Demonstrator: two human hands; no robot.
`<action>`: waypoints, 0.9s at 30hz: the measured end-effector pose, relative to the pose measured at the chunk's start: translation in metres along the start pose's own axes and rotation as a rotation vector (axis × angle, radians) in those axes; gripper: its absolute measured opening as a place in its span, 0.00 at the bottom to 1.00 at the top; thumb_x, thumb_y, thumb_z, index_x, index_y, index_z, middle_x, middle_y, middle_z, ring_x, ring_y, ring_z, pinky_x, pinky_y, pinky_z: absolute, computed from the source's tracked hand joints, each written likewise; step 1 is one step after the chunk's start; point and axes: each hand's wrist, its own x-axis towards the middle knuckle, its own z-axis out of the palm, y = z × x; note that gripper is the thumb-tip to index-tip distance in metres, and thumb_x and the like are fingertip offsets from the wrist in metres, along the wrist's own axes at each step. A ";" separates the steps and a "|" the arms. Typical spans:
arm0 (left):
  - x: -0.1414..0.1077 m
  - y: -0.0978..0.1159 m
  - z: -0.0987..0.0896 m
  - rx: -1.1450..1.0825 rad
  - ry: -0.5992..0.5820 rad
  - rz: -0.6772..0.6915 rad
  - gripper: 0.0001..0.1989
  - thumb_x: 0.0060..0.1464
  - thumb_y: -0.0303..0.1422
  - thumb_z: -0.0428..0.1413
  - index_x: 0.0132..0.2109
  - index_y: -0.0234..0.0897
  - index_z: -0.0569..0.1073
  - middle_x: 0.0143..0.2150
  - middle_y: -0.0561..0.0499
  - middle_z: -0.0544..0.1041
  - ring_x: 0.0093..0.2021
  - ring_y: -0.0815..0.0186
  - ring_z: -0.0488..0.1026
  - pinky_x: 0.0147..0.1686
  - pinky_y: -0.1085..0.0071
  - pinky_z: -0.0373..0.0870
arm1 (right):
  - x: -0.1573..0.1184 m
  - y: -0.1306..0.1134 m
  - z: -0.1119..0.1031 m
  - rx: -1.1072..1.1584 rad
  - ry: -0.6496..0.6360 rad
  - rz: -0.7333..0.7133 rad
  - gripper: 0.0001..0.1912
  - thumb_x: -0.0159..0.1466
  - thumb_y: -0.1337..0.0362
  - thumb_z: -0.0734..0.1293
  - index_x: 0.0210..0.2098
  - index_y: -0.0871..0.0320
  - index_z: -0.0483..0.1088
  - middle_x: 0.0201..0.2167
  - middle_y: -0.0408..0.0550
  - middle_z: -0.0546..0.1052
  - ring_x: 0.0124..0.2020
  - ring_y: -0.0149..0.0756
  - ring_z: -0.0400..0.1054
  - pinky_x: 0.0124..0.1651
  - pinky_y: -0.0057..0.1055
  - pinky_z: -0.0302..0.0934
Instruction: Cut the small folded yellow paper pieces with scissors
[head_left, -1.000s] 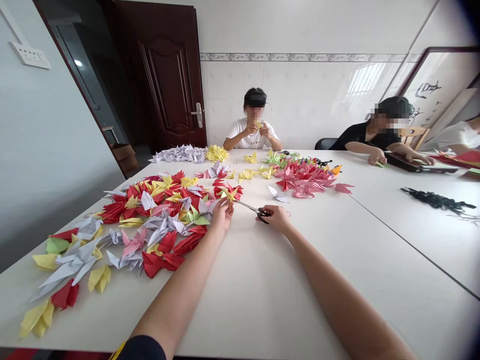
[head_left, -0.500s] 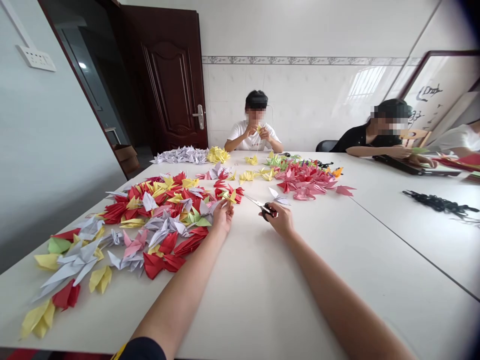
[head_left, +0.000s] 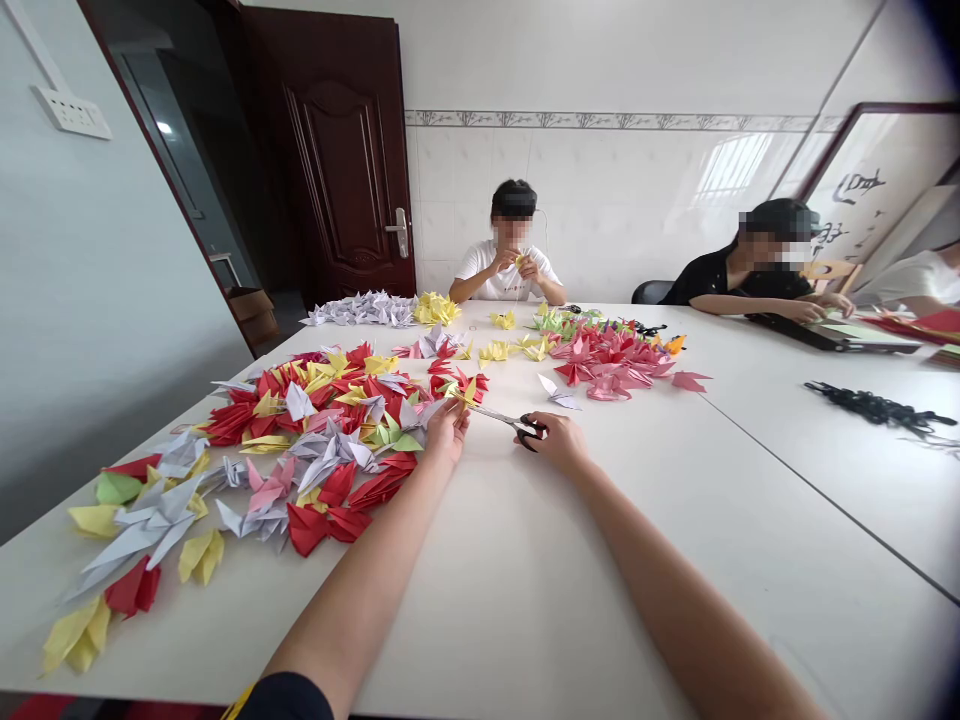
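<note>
My right hand is closed round the black handles of a pair of scissors. Their silver blades point left and reach the yellow folded-paper crane, which my left hand pinches by its lower part. Whether the blades touch the paper is too small to tell. Left of my left hand spreads a loose heap of folded paper cranes in red, yellow, lilac, pink and green. A single lilac crane lies just beyond my right hand.
Pink cranes are piled farther back, near a lilac pile and a yellow pile. Black cords lie at the right. One person sits opposite; others, including one in black, sit at the right.
The scissors have swung level and their blades have moved left onto or beside the yellow crane. My left hand has stayed nearly in place.
</note>
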 end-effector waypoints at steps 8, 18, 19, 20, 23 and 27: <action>0.000 -0.001 -0.001 0.014 -0.002 0.004 0.11 0.48 0.30 0.65 0.39 0.34 0.74 0.31 0.52 0.76 0.25 0.75 0.72 0.27 0.78 0.66 | 0.000 0.000 0.001 0.062 0.048 0.023 0.13 0.53 0.50 0.72 0.34 0.50 0.75 0.28 0.44 0.76 0.28 0.38 0.67 0.28 0.30 0.51; 0.006 -0.007 -0.007 0.042 -0.028 -0.007 0.16 0.50 0.40 0.63 0.42 0.36 0.73 0.31 0.51 0.76 0.30 0.70 0.74 0.32 0.74 0.67 | -0.013 -0.018 -0.005 0.072 0.414 -0.209 0.10 0.62 0.54 0.64 0.31 0.54 0.65 0.30 0.53 0.74 0.34 0.44 0.67 0.36 0.35 0.57; 0.006 -0.006 -0.006 0.051 -0.034 -0.008 0.16 0.50 0.40 0.63 0.42 0.35 0.73 0.31 0.51 0.76 0.29 0.71 0.74 0.32 0.74 0.67 | -0.013 -0.020 -0.006 0.075 0.421 -0.173 0.11 0.63 0.53 0.63 0.32 0.54 0.64 0.30 0.52 0.74 0.33 0.43 0.67 0.36 0.35 0.56; 0.004 -0.006 -0.006 0.057 -0.037 -0.009 0.16 0.49 0.39 0.63 0.42 0.35 0.73 0.30 0.51 0.75 0.29 0.71 0.74 0.32 0.75 0.66 | -0.012 -0.022 -0.006 0.077 0.429 -0.103 0.13 0.63 0.51 0.63 0.32 0.54 0.64 0.29 0.51 0.74 0.32 0.42 0.67 0.35 0.34 0.56; -0.001 -0.002 -0.003 0.065 -0.046 -0.022 0.14 0.50 0.36 0.63 0.42 0.33 0.74 0.29 0.51 0.75 0.28 0.72 0.73 0.30 0.76 0.65 | -0.005 -0.023 -0.010 0.048 0.376 0.230 0.19 0.61 0.43 0.63 0.32 0.54 0.65 0.27 0.47 0.73 0.29 0.39 0.66 0.31 0.32 0.52; -0.005 0.002 0.001 0.061 -0.040 -0.035 0.12 0.51 0.33 0.61 0.41 0.32 0.74 0.28 0.50 0.75 0.27 0.72 0.73 0.29 0.77 0.65 | 0.002 -0.020 -0.013 -0.058 0.106 0.490 0.23 0.57 0.40 0.64 0.28 0.54 0.65 0.27 0.47 0.74 0.31 0.41 0.67 0.28 0.30 0.48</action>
